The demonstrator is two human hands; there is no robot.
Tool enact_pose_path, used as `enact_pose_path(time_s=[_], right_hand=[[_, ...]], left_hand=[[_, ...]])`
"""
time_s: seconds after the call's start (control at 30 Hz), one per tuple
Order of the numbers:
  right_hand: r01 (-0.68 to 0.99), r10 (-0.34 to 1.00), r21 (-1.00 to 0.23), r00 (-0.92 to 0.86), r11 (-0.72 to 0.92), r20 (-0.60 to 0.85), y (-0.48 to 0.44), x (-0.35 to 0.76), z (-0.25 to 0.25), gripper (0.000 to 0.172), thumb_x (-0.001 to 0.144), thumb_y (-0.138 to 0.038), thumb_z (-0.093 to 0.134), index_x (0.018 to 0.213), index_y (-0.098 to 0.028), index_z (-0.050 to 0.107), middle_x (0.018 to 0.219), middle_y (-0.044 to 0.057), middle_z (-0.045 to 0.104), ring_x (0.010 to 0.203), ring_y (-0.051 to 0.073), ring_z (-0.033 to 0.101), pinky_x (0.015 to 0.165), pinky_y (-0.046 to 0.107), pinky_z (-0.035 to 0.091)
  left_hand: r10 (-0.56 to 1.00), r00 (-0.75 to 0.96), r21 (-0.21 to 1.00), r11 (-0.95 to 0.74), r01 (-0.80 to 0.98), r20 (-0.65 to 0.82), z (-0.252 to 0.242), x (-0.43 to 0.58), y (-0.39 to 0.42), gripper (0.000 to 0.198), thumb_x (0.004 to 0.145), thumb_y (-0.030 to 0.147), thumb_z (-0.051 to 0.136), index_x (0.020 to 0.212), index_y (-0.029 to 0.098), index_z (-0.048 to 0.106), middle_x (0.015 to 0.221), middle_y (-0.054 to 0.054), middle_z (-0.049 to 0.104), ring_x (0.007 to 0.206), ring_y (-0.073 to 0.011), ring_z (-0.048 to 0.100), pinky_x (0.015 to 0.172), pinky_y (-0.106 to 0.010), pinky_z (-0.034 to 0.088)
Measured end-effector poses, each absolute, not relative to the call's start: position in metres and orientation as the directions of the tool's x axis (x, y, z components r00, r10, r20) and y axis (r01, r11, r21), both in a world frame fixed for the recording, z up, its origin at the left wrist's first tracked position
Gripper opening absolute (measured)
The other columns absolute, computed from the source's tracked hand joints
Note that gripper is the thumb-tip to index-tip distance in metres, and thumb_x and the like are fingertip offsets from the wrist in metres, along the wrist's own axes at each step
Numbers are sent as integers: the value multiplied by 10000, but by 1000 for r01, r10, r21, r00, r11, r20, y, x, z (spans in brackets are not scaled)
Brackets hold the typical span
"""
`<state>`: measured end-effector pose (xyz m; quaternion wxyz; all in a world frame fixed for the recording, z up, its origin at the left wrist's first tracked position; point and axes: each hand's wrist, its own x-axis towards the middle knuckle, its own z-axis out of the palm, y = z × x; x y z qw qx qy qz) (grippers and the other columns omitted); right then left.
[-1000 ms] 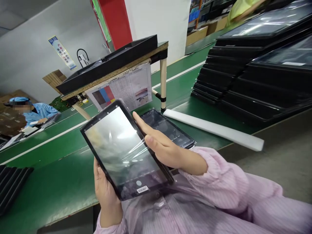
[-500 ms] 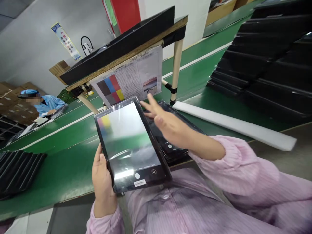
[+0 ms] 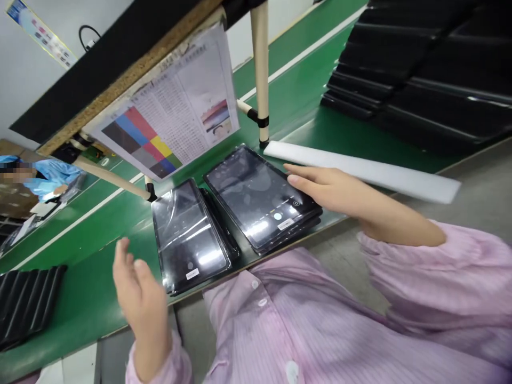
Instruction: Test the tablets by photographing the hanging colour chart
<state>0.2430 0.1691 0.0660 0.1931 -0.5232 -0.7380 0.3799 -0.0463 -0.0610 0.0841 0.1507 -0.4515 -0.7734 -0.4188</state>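
Observation:
Two piles of tablets in clear film lie side by side near the bench's front edge. The left tablet [image 3: 186, 229] has a dark, glossy screen and a small white label at its lower end. On the right pile, the top tablet [image 3: 256, 186] shows a dim camera screen with a round white button. My left hand [image 3: 140, 293] is raised off the left tablet's outer side, fingers stretched and holding nothing. Beside the right tablet's outer edge, my right hand [image 3: 324, 186] has its fingers extended; whether they touch the tablet I cannot tell.
A printed colour chart sheet [image 3: 172, 101] hangs from a raised shelf [image 3: 120, 69] behind the tablets. A white foam strip [image 3: 368, 173] lies to the right, before stacked black trays [image 3: 420, 80]. More black trays [image 3: 30, 304] sit at left. A co-worker [image 3: 52, 176] sits beyond the green bench [image 3: 96, 272].
The tablet my left hand held up is now down on the left pile, and that hand has let go. My right hand has moved right and lower. The view has tilted down closer.

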Motion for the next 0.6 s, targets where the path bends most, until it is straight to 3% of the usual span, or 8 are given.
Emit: enact_pose_path(time_s=[0.07,0.1,0.2,0.27,0.43,0.6], right_hand=[[593,916,-790,-386,157,-107,167,244,67,672,974,-491,406,1496,-79,505,1526,81,487,1433,310,457,1241,435,299],[585,916,-795,-389,160,-102,168,244,69,666,974,-487,411,1491,-80,511,1525,77,488,1432,307,459,1240,433,300],[577,912,-797,-401,178,-87,171,244,73,624,987,-470,421,1480,-102,529,1524,76,494,1424,295,470,1231,426,311],[568,902,-800,-423,194,-82,173,244,78,595,1001,-464,427,1486,-135,528,1494,81,537,1390,290,506,1219,430,325],[518,901,-841,-423,156,-93,167,243,96,525,1006,-419,490,1461,-167,560,1329,100,670,1254,278,609,1178,451,374],[143,934,-988,-339,-63,-109,171,235,97,521,993,-428,508,1444,-169,547,1215,132,705,1049,269,707,963,454,572]], left_hand=[[811,-282,320,124,939,513,89,1,-59,495,1015,235,391,1504,293,443,1459,-78,578,1372,-305,518,1151,-579,406],[893,-146,211,59,976,425,89,24,-53,504,1008,210,380,1507,242,439,1462,-106,580,1410,-319,475,1130,-586,411],[980,-70,4,70,998,186,82,72,-23,517,1008,228,388,1499,71,418,1492,-226,535,1496,-365,347,1115,-621,354],[993,-85,-5,86,996,78,77,81,-4,536,1009,233,359,1494,8,393,1490,-264,522,1489,-357,365,1109,-613,339],[997,-65,122,71,990,-48,80,70,13,631,968,239,313,1506,-90,288,1517,-316,459,1473,-344,392,1093,-585,333],[988,-96,180,117,977,-121,90,66,13,706,921,237,323,1539,-81,200,1519,-323,451,1485,-322,378,1126,-585,267]])
